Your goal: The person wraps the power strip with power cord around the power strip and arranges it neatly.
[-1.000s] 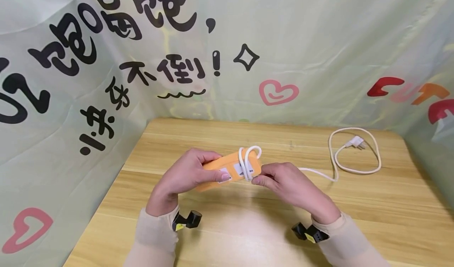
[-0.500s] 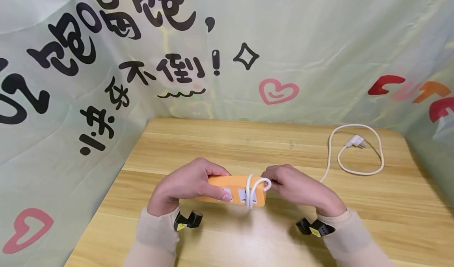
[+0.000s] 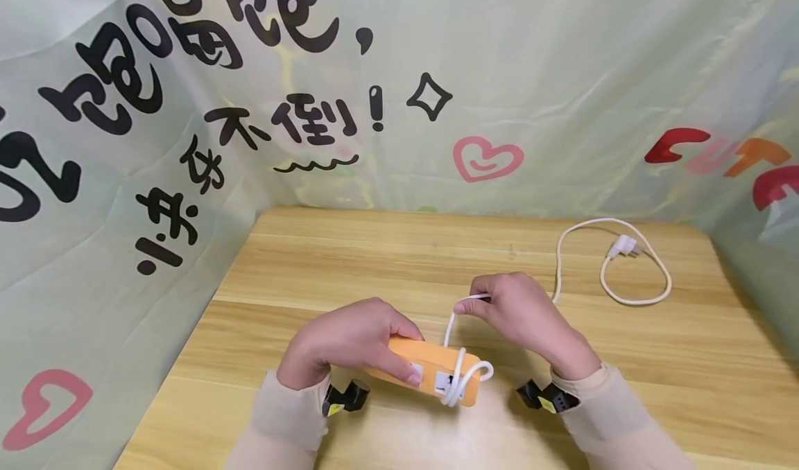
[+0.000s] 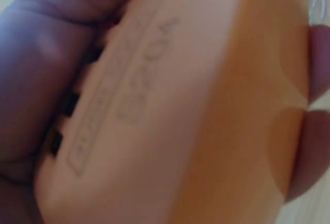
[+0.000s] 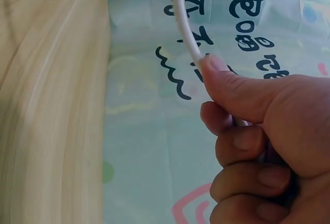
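Note:
An orange power strip [image 3: 408, 351] is held up over the table in my left hand [image 3: 349, 345], thumb across its socket face and fingers round the far side. White cord is wound about the strip's right end [image 3: 458, 380], with a small loop sticking out there. From behind the strip the cord [image 3: 449, 328] rises to my right hand [image 3: 521, 321], which pinches it between thumb and curled fingers. The right wrist view shows the cord [image 5: 185, 23] running taut-looking into that grip. Close up in the left wrist view, the strip's orange side [image 4: 206, 105] fills the picture.
Beyond my right hand the cord's far end lies in a loose loop on the wooden table [image 3: 349, 255], ending in a white plug [image 3: 623, 246]. Printed cloth [image 3: 562, 109] walls the table at the back and both sides.
The strip has come down toward me and tilted, its right end lower. My right hand has moved off the strip's end, drawing out a stretch of cord. The loop on the table has shifted.

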